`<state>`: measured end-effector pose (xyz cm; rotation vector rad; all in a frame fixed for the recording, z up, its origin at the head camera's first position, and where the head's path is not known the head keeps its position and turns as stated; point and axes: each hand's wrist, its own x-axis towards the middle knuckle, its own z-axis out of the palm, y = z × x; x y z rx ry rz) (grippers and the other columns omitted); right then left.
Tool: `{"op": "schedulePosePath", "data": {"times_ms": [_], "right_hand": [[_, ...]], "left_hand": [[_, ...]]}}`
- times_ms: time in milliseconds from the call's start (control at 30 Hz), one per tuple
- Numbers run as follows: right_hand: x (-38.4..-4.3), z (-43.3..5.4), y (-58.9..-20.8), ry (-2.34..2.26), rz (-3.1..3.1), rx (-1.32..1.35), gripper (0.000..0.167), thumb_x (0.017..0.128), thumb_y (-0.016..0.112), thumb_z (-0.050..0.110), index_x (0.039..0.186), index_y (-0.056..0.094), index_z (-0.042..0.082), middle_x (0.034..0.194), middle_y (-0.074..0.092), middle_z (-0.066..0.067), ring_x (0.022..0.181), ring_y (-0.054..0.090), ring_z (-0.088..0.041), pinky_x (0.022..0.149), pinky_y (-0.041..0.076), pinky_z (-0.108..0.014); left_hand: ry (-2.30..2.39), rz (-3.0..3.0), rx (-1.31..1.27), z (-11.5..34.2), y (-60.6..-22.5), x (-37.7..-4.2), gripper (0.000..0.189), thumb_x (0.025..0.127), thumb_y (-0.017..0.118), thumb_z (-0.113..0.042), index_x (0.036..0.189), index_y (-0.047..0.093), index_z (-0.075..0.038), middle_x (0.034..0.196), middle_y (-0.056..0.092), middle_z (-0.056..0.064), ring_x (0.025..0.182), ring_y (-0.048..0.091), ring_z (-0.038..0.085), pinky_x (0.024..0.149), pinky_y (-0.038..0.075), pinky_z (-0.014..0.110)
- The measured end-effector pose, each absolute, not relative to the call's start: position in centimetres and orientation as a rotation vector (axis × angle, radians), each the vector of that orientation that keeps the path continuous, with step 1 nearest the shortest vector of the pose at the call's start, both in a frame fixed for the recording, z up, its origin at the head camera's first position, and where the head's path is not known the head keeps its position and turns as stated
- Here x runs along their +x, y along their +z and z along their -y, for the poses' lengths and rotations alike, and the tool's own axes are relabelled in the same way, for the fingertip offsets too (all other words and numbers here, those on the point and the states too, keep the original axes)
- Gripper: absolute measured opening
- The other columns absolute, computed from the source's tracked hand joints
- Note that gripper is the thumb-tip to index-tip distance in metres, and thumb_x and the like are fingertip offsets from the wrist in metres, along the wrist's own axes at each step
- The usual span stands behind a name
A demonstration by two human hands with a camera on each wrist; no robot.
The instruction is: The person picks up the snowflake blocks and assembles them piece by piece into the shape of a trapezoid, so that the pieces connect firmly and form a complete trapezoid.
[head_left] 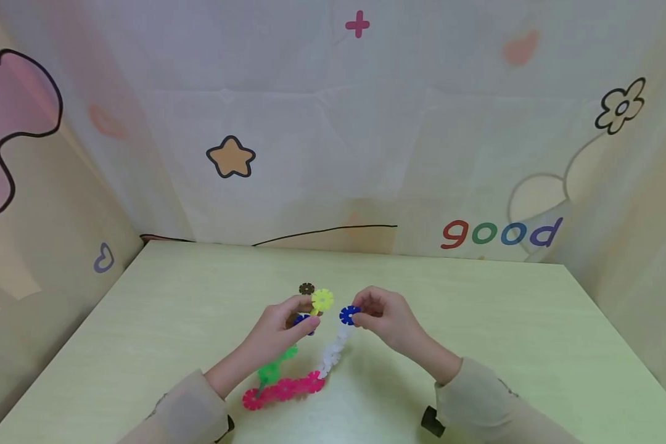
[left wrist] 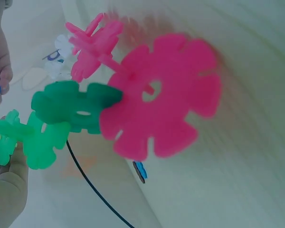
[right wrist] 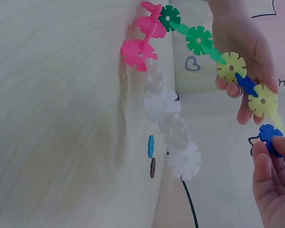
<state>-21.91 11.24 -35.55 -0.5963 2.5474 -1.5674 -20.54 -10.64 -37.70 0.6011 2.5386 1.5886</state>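
My left hand (head_left: pixel 282 325) holds a chain of interlocking flower-shaped plastic discs near its yellow and blue end. A yellow disc (head_left: pixel 322 300) sticks out past those fingertips, with another blue disc (right wrist: pixel 247 84) joined behind it. Between thumb and fingers, my right hand (head_left: pixel 393 319) pinches a single blue disc (head_left: pixel 348 315), a small gap from the yellow end in the head view. From the left hand the chain runs down through green discs (head_left: pixel 269 372) to pink discs (head_left: pixel 286 389), then into white discs (head_left: pixel 333 354) that curve up below the right hand.
On the table (head_left: pixel 477 345), a brown disc (head_left: pixel 306 288) lies beyond the left hand. The right wrist view shows a light blue disc (right wrist: pixel 151 146) near the brown one. A printed curtain (head_left: pixel 322 123) stands behind the table's far edge.
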Motion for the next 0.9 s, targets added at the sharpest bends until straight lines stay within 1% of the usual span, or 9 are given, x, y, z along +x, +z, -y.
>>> {"op": "schedulePosePath", "data": {"times_ms": [100, 133, 267, 333, 367, 500, 633, 733, 900], "right_hand": [[-21.7, -11.1, -35.5, -1.585, -2.572, -0.605, 0.01, 0.079, 0.062, 0.001, 0.088, 0.058, 0.002, 0.082, 0.062, -0.012, 0.068, 0.057, -0.014, 0.063, 0.05, -0.02], [-21.6, -11.0, -35.5, -1.591, -2.578, -0.607, 0.011, 0.079, 0.062, 0.001, 0.088, 0.058, 0.002, 0.081, 0.062, -0.012, 0.068, 0.057, -0.014, 0.063, 0.05, -0.019], [-21.4, -10.8, -35.7, -1.617, -2.593, -0.605, 0.011, 0.078, 0.063, 0.001, 0.087, 0.057, 0.001, 0.081, 0.063, -0.012, 0.067, 0.057, -0.015, 0.062, 0.05, -0.019], [-21.4, -10.7, -35.7, -1.628, -2.597, -0.601, 0.011, 0.078, 0.063, 0.001, 0.087, 0.056, 0.001, 0.08, 0.063, -0.013, 0.067, 0.057, -0.015, 0.062, 0.05, -0.019], [-21.3, -10.7, -35.8, -1.636, -2.596, -0.6, 0.011, 0.078, 0.063, 0.001, 0.087, 0.056, 0.001, 0.08, 0.063, -0.013, 0.066, 0.057, -0.015, 0.062, 0.05, -0.019], [-21.3, -10.5, -36.0, -1.671, -2.599, -0.602, 0.011, 0.078, 0.064, 0.0, 0.086, 0.056, 0.001, 0.079, 0.063, -0.013, 0.065, 0.058, -0.014, 0.062, 0.05, -0.019], [-21.4, -10.2, -36.3, -1.693, -2.634, -0.604, 0.01, 0.077, 0.064, 0.0, 0.083, 0.057, 0.002, 0.076, 0.064, -0.012, 0.064, 0.058, -0.014, 0.061, 0.05, -0.019], [-21.4, -10.0, -36.5, -1.697, -2.679, -0.602, 0.01, 0.076, 0.065, 0.0, 0.082, 0.057, 0.003, 0.074, 0.063, -0.01, 0.062, 0.058, -0.012, 0.06, 0.05, -0.018], [-21.4, -9.5, -36.6, -1.729, -2.735, -0.586, 0.01, 0.075, 0.065, -0.001, 0.079, 0.057, 0.003, 0.07, 0.061, -0.008, 0.059, 0.055, -0.01, 0.059, 0.049, -0.018]], "left_hand": [[1.608, -2.534, 0.57, 10.1, -37.8, -20.5, 0.036, 0.087, 0.056, -0.028, 0.119, 0.05, -0.013, 0.108, 0.061, 0.009, 0.079, 0.061, 0.013, 0.066, 0.049, 0.02], [1.616, -2.529, 0.57, 9.9, -37.8, -20.6, 0.037, 0.087, 0.056, -0.028, 0.12, 0.049, -0.013, 0.108, 0.06, 0.01, 0.078, 0.061, 0.013, 0.065, 0.049, 0.021], [1.648, -2.501, 0.579, 9.4, -37.9, -20.6, 0.046, 0.087, 0.055, -0.029, 0.128, 0.041, -0.017, 0.109, 0.061, 0.01, 0.075, 0.06, 0.016, 0.061, 0.048, 0.022], [1.66, -2.486, 0.579, 9.1, -37.3, -20.4, 0.05, 0.087, 0.055, -0.026, 0.133, 0.035, -0.017, 0.108, 0.061, 0.011, 0.076, 0.06, 0.02, 0.06, 0.047, 0.022], [1.66, -2.487, 0.583, 9.0, -36.9, -20.1, 0.052, 0.088, 0.055, -0.024, 0.134, 0.033, -0.017, 0.107, 0.062, 0.011, 0.074, 0.059, 0.019, 0.06, 0.047, 0.022], [1.7, -2.481, 0.606, 8.6, -37.0, -20.1, 0.057, 0.088, 0.054, -0.022, 0.138, 0.028, -0.018, 0.104, 0.062, 0.011, 0.074, 0.06, 0.02, 0.064, 0.048, 0.02], [1.753, -2.492, 0.617, 8.3, -38.0, -20.6, 0.058, 0.086, 0.056, -0.029, 0.137, 0.029, -0.025, 0.104, 0.061, 0.008, 0.073, 0.059, 0.017, 0.067, 0.05, 0.02], [1.763, -2.529, 0.611, 8.0, -38.2, -20.6, 0.057, 0.086, 0.057, -0.031, 0.137, 0.031, -0.026, 0.104, 0.061, 0.008, 0.072, 0.059, 0.012, 0.065, 0.05, 0.02], [1.764, -2.615, 0.61, 7.5, -38.6, -20.7, 0.056, 0.085, 0.058, -0.031, 0.135, 0.035, -0.026, 0.101, 0.062, 0.01, 0.072, 0.06, 0.011, 0.062, 0.05, 0.019]]}}
